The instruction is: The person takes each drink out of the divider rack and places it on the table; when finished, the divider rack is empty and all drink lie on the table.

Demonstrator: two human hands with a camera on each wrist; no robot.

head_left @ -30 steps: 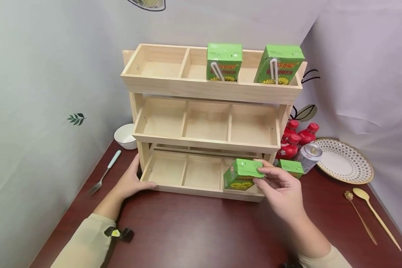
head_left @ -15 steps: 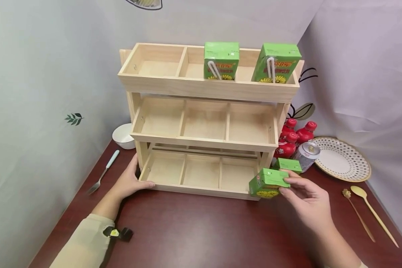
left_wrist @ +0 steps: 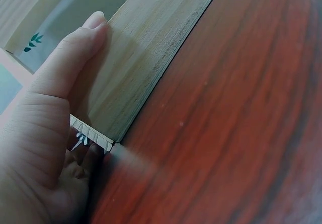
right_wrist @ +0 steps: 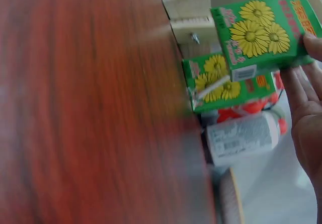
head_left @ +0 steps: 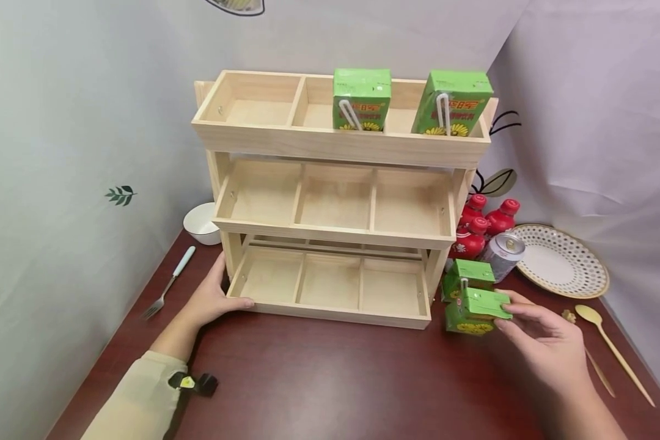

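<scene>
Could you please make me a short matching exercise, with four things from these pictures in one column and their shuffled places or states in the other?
Things
1. right hand
2. left hand
3. fork
4. plate

Places or states
A. lies on the table, left of the wooden rack
B. pinches a green drink carton
C. white, with a dotted rim
D. holds the left end of the wooden rack's bottom tier

Pairs: 1-B, 2-D, 3-A, 4-C
</scene>
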